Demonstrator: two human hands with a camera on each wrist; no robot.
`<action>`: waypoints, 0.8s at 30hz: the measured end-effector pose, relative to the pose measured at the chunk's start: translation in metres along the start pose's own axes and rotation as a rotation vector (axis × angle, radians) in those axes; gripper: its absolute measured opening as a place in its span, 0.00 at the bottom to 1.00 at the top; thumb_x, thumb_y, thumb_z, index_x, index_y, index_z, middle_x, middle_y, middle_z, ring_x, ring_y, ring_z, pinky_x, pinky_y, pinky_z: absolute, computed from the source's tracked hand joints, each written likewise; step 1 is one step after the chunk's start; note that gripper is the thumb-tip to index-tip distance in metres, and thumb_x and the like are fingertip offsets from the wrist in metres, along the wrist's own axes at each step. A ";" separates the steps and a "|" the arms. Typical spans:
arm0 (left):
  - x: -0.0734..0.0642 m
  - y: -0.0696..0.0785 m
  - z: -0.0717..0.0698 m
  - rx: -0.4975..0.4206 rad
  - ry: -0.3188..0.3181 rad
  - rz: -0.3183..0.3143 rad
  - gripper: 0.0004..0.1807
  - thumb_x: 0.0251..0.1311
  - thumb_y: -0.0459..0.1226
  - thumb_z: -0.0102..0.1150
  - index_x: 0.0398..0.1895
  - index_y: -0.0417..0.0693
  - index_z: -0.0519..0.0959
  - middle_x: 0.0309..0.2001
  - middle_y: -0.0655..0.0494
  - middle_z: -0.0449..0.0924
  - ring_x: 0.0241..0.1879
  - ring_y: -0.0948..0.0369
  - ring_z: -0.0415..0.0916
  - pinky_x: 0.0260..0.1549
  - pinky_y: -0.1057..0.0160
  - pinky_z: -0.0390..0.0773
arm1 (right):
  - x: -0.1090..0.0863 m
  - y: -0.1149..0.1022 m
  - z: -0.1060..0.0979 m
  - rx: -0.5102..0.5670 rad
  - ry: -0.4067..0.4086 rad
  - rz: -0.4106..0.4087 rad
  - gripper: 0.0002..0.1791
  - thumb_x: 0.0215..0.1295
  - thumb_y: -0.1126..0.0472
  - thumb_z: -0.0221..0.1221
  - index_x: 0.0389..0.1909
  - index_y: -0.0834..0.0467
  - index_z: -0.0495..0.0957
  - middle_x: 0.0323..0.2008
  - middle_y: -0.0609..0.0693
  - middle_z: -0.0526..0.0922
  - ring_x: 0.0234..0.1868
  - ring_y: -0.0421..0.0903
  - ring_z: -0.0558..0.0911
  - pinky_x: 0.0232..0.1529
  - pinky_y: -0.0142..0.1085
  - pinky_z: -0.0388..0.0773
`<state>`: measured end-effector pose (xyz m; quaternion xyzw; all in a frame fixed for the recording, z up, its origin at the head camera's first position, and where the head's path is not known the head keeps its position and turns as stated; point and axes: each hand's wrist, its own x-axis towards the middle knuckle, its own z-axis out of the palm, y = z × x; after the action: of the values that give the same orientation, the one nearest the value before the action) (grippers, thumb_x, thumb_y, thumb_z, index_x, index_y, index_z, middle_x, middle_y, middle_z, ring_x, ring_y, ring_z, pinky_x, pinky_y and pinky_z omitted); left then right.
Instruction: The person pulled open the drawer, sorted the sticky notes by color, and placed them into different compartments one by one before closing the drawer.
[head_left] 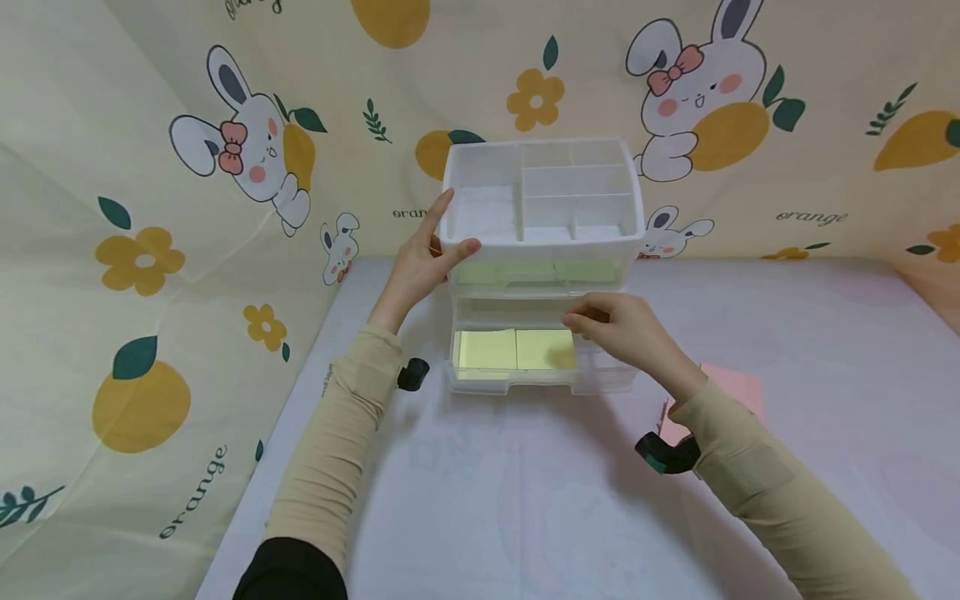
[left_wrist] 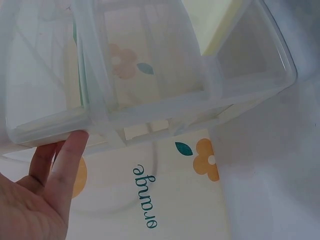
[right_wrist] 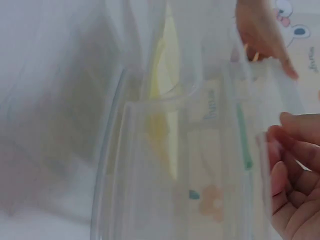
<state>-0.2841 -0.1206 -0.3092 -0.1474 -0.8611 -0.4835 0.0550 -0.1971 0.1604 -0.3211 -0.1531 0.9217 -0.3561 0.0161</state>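
Observation:
A clear white drawer organizer [head_left: 542,242] stands at the back of the table, its top tray divided into compartments. My left hand [head_left: 422,265] holds its upper left corner, thumb over the front rim; the left wrist view shows those fingers [left_wrist: 67,160] against the plastic from below. The bottom drawer [head_left: 480,387] is pulled out, with two yellow paper pads [head_left: 487,350] side by side in it. Above its right part is my right hand [head_left: 618,329], fingers curled with nothing visible between them. Green paper [head_left: 510,273] shows through the drawer above.
Pink paper [head_left: 735,387] lies on the table at the right, partly hidden by my right wrist. A printed cloth [head_left: 465,92] with rabbits and oranges hangs behind the organizer and along the left side. Black straps [head_left: 667,454] sit by both wrists.

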 end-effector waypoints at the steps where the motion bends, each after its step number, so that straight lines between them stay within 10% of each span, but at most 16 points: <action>1: 0.000 0.000 0.000 -0.001 0.000 0.000 0.42 0.48 0.64 0.58 0.65 0.93 0.45 0.24 0.51 0.65 0.21 0.56 0.67 0.24 0.63 0.72 | -0.003 -0.001 -0.001 0.028 0.006 0.007 0.16 0.65 0.47 0.56 0.40 0.55 0.82 0.33 0.51 0.84 0.34 0.45 0.81 0.37 0.37 0.76; 13: -0.001 -0.001 -0.001 0.003 -0.006 0.002 0.42 0.49 0.64 0.57 0.64 0.95 0.44 0.25 0.51 0.65 0.21 0.56 0.67 0.24 0.63 0.71 | -0.048 -0.014 0.010 0.391 -0.017 0.079 0.20 0.65 0.47 0.55 0.39 0.62 0.79 0.26 0.54 0.83 0.27 0.45 0.83 0.30 0.36 0.80; 24: 0.000 -0.002 -0.001 -0.001 -0.004 0.012 0.42 0.48 0.65 0.57 0.63 0.96 0.44 0.24 0.51 0.65 0.21 0.56 0.66 0.23 0.64 0.71 | -0.060 0.007 0.052 0.500 -0.067 0.086 0.15 0.65 0.52 0.56 0.42 0.59 0.80 0.32 0.57 0.85 0.30 0.43 0.84 0.35 0.43 0.82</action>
<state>-0.2849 -0.1223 -0.3105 -0.1536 -0.8599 -0.4835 0.0562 -0.1343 0.1491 -0.3695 -0.1169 0.8095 -0.5668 0.0992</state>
